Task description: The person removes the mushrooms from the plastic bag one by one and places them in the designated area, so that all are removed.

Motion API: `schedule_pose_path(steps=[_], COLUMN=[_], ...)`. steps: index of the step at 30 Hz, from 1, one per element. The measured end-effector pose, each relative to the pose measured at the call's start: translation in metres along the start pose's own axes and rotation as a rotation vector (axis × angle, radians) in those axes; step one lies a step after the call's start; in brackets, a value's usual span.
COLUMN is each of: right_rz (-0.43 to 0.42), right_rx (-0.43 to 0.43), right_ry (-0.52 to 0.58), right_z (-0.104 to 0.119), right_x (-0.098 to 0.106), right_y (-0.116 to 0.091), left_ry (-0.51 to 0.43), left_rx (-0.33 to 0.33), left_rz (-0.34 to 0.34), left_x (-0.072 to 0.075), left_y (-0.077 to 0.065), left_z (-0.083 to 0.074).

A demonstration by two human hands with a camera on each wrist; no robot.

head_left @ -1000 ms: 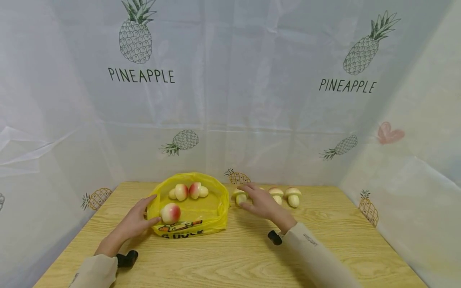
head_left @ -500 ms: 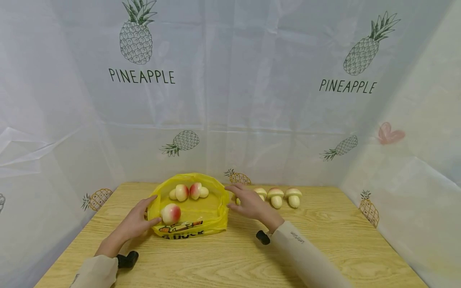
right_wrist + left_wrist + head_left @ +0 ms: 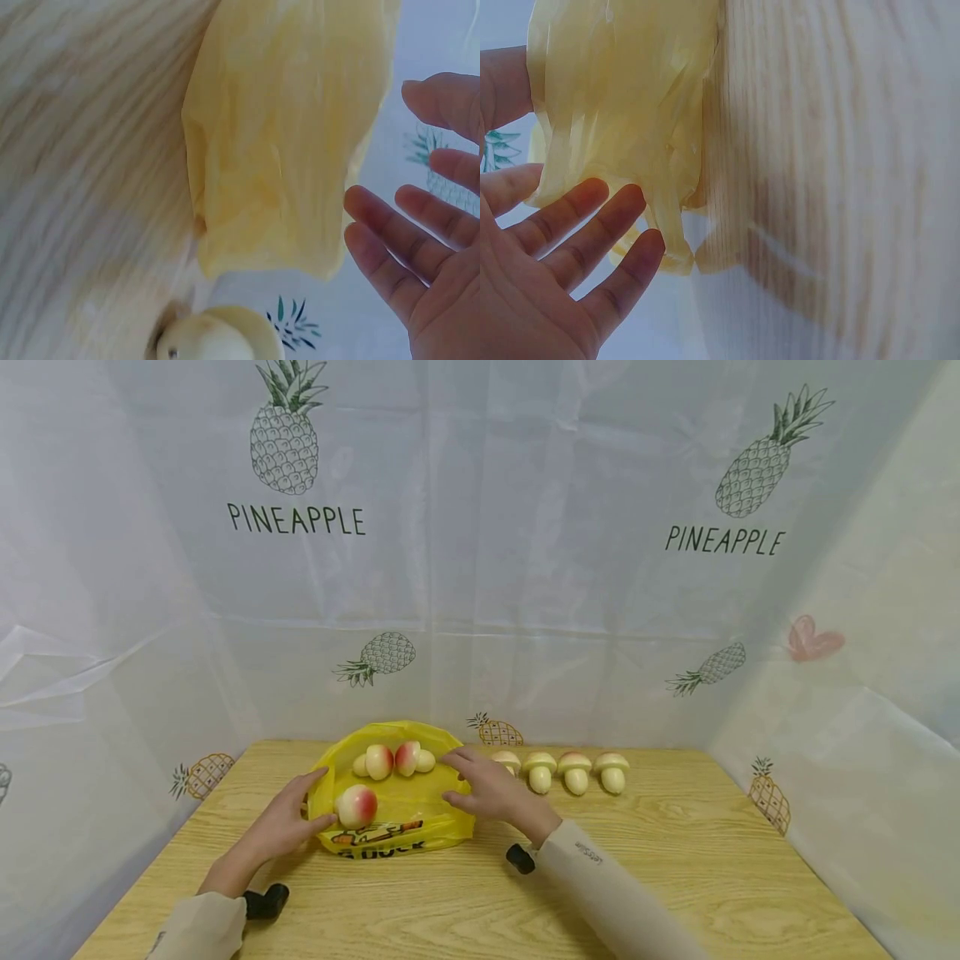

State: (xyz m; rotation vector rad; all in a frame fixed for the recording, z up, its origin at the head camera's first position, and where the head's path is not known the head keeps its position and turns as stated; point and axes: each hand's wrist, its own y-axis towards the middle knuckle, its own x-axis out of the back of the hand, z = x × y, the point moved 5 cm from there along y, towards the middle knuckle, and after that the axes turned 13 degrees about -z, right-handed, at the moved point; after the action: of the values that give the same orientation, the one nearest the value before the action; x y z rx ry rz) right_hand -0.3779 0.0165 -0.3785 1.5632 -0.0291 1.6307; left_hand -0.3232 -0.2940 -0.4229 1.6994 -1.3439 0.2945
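Observation:
A yellow plastic bag (image 3: 401,839) with a duck print lies with its mouth spread wide, and 3 toy mushrooms with red-tinted caps are inside. One toy mushroom (image 3: 356,806) lies close to my left thumb; the other two sit at the back. My left hand (image 3: 281,818) rests against the bag's left rim, fingers extended along the outside in the left wrist view (image 3: 562,255). Over the bag's right rim is my right hand (image 3: 491,789), fingers spread and holding nothing. In the right wrist view its fingertips (image 3: 364,202) are beside the bag's yellow wall (image 3: 277,150).
Several pale toy mushrooms (image 3: 575,772) stand in a row right of the bag; my right hand partly covers the leftmost. The wooden table (image 3: 450,910) meets a pineapple-print sheet (image 3: 525,568) at the back and sides.
My right hand has moved left, from above the row of toy mushrooms to the bag's right rim. The left hand, the bag and the toy mushrooms have stayed in place.

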Motion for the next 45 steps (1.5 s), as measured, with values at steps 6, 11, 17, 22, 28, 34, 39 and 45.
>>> schedule_pose_path(steps=[6, 11, 17, 22, 28, 34, 39, 45], right_rz=[0.02, 0.032, 0.06, 0.076, 0.085, 0.091, 0.098, 0.105], right_rx=[-0.008, -0.036, -0.08, -0.081, -0.097, -0.116, -0.12, -0.116], right_ry=[-0.005, -0.013, -0.017, -0.002, 0.007, -0.025, -0.035, -0.048], right_z=[0.006, 0.005, -0.001, -0.003, -0.007, -0.012, -0.012, -0.012], right_x=[-0.011, -0.019, -0.03, -0.038, -0.05, -0.062, -0.066, -0.068], right_y=[0.01, 0.024, 0.036, 0.045, 0.056, 0.061, 0.063, 0.064], left_ry=[-0.005, -0.014, -0.014, -0.019, -0.014, -0.013, -0.009, -0.016], left_rx=[-0.003, -0.006, 0.004, 0.0, 0.001, -0.002, -0.004, 0.005], left_rz=[-0.002, -0.005, 0.004, 0.004, 0.004, 0.006, 0.005, 0.004], left_x=[0.0, 0.001, 0.0, 0.0, 0.002, 0.002, 0.002, 0.002], left_y=[0.0, -0.001, -0.002, -0.002, -0.002, -0.001, -0.002, -0.002], left_z=[-0.001, -0.004, -0.004, -0.005, -0.005, -0.006, -0.007, -0.004])
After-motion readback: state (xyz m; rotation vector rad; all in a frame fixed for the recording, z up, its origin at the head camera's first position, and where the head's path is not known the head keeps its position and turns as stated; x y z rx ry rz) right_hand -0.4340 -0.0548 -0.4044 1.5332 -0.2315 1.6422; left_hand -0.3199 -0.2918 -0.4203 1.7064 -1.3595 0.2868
